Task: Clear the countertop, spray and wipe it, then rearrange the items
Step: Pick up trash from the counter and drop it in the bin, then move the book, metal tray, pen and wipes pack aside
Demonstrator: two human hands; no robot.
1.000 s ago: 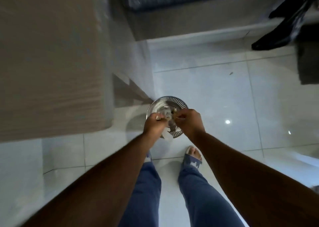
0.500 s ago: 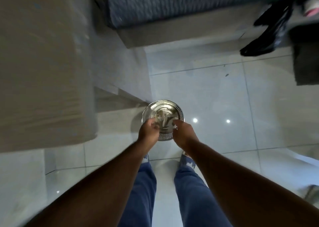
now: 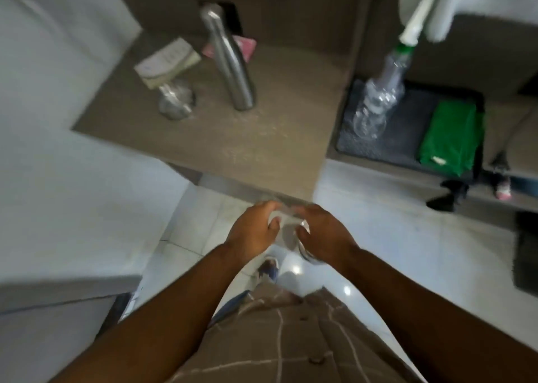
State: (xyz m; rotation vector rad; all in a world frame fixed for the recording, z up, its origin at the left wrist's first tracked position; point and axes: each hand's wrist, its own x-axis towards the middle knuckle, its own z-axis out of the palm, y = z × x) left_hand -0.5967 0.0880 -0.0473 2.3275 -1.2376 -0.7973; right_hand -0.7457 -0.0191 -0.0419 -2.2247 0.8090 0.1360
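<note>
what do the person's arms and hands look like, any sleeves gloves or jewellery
Both forearms are bare all the way to the frame edge, with no sleeves in view. The left hand and right hand wear no gloves, and no rings, watch or bracelets show, though the picture is blurred. Below them is a brown checked garment with thin pale lines and buttons.

Steel bottle (image 3: 231, 62) stands on countertop (image 3: 262, 138), box (image 3: 167, 62) left, perhaps atop a jar (image 3: 174, 101); spray bottle (image 3: 381, 91) right
</note>
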